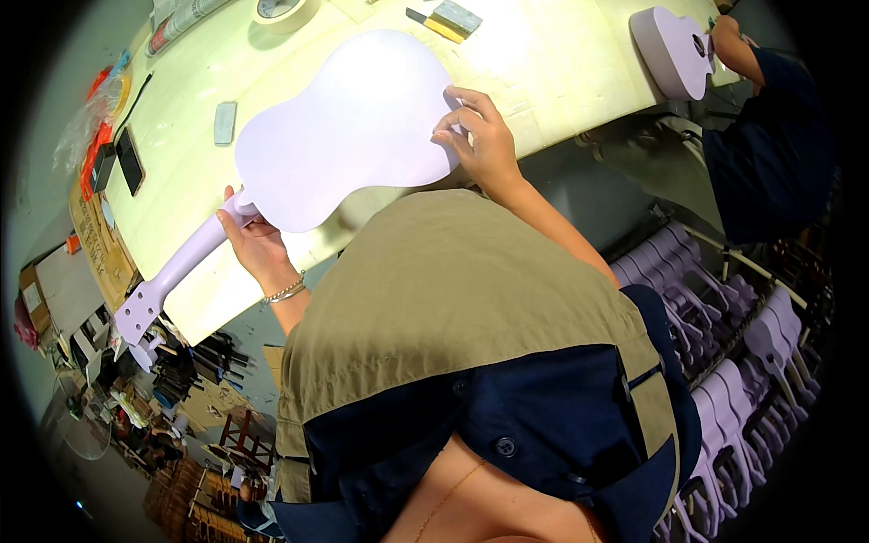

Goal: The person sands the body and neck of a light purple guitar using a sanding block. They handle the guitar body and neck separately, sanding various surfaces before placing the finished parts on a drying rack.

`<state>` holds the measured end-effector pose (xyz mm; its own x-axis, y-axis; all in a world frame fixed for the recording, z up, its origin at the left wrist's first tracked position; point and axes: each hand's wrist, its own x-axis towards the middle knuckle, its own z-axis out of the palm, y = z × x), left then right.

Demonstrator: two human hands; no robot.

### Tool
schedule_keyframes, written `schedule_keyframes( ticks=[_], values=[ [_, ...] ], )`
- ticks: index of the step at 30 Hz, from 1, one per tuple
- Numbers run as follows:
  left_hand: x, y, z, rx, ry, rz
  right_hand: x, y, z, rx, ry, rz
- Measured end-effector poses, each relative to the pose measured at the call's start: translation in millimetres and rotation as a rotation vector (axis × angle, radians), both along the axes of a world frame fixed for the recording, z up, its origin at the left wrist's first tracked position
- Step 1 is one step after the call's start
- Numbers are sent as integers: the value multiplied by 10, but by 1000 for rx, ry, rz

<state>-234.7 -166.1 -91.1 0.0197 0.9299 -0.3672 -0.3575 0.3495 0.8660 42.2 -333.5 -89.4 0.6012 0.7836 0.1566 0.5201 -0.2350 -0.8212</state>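
A lilac ukulele (353, 118) lies across the table in front of me, its plain back facing up. Its neck runs down to the left and its headstock, with small peg holes, sticks out past the table edge. My left hand (256, 244) is wrapped round the neck close to the body, the fingers partly hidden beneath it. At the rounded tail end on the right, my right hand (482, 140) grips the rim of the body with bent fingers. No strings are visible on this side.
On the table are a tape roll (282, 13), a grey block (225, 123), a yellow-handled knife (436, 25) beside another grey block (456, 17), and a phone (130, 161). At right another person handles a lilac ukulele (672, 54). Racked lilac ukuleles (724, 407) stand lower right.
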Motion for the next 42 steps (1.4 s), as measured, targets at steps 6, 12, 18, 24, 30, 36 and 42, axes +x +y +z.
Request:
schedule_keyframes(
  ticks=[6,12,18,24,30,36,42],
  values=[
    [-16,0,15,9,-23,14,-40,-21,37,17,86,-45],
    [7,-14,16,0,-3,9,-36,-18,24,56,88,-55],
    [-9,12,27,-2,-17,16,-27,-24,-26,53,13,-9],
    [5,-23,46,15,-13,-6,-16,5,63,52,-204,16],
    [62,-42,107,51,-18,-20,-106,366,163,205,-92,70],
    [47,-40,118,75,-1,-37,-118,461,122,150,-109,89],
    [95,-48,197,86,20,-34,-128,464,119,150,-173,97]
  ],
)
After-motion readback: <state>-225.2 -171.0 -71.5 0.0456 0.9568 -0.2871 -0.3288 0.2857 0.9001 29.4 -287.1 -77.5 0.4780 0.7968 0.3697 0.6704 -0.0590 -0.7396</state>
